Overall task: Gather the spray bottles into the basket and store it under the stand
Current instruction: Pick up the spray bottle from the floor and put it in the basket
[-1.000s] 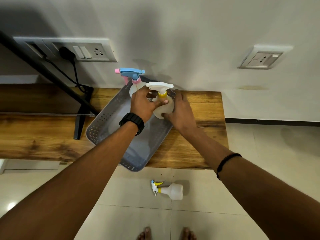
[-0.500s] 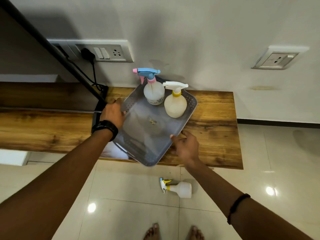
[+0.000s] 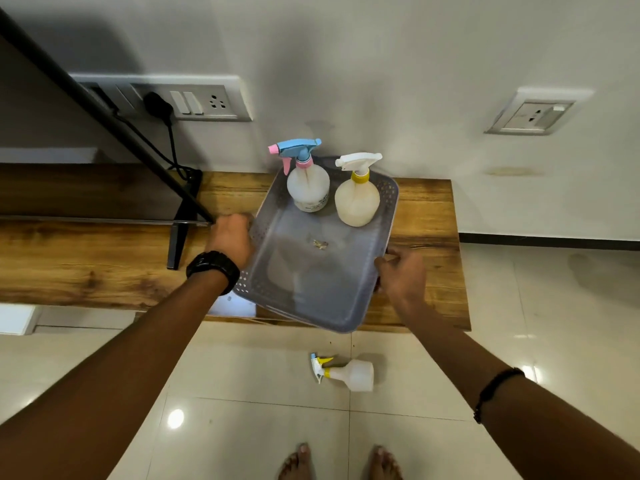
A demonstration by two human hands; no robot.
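A grey perforated basket (image 3: pixel 349 318) lies on the wooden stand (image 3: pixel 429 216), its near end jutting past the front edge. Two spray bottles stand upright at its far end: one with a blue and pink trigger (image 3: pixel 306 183) and one with a white trigger and yellow collar (image 3: pixel 356 197). My left hand (image 3: pixel 232 239) grips the basket's left rim. My right hand (image 3: pixel 403 273) holds the right rim. A third spray bottle (image 3: pixel 348 374), white with a yellow collar, lies on its side on the floor tiles below the basket.
A black TV leg and frame (image 3: pixel 180 216) stand on the stand just left of my left hand. A switch panel (image 3: pixel 194 102) with a plugged cable and a second socket (image 3: pixel 533 114) are on the wall. My bare feet (image 3: pixel 339 462) are on the tiled floor.
My hands left the yellow-collared bottle standing in the basket and moved to the basket's two side rims. The basket has slid a little toward me and to the right.
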